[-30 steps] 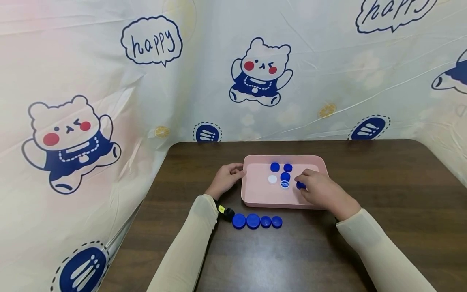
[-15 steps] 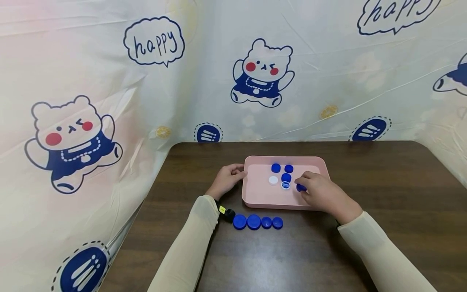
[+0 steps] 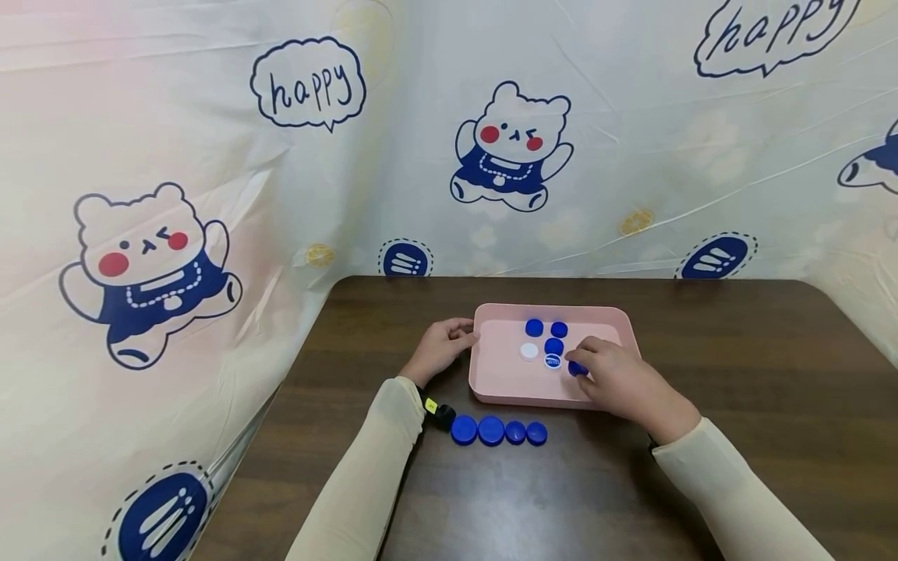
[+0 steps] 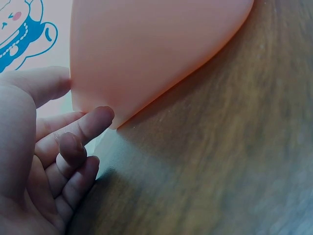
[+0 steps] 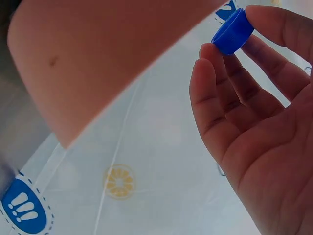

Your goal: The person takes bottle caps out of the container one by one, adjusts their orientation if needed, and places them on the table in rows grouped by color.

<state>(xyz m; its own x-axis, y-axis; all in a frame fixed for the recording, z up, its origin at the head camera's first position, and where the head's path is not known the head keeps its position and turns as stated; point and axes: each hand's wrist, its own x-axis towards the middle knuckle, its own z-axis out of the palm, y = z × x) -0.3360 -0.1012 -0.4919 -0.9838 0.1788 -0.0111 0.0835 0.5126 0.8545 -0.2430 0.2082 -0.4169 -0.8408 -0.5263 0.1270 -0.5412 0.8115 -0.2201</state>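
Note:
A pink tray (image 3: pixel 505 386) lies on the table. My left hand (image 3: pixel 438 348) holds it at its left end; in the left wrist view the thumb (image 4: pixel 51 87) is on the rim and a fingertip lies against the outer wall. My right hand (image 3: pixel 624 382), over the tray's right part, pinches a blue bottle cap (image 5: pixel 234 32) between thumb and fingers. To its left inside the tray are blue caps (image 3: pixel 535 327), a white cap (image 3: pixel 529 351) and a blue-and-white printed cap (image 3: pixel 553 361).
In front of the tray, several blue caps (image 3: pixel 491 431) stand in a row on the dark wooden table (image 3: pixel 491 506), two larger ones at the left. The row's left end is close to the left wrist camera (image 3: pixel 443 417). A printed cloth (image 3: pixel 393 171) hangs behind the table.
My right hand has shifted slightly left and toward the front with the blue cap, nearer the printed cap. My left hand keeps its place at the tray. The head view has tilted a little.

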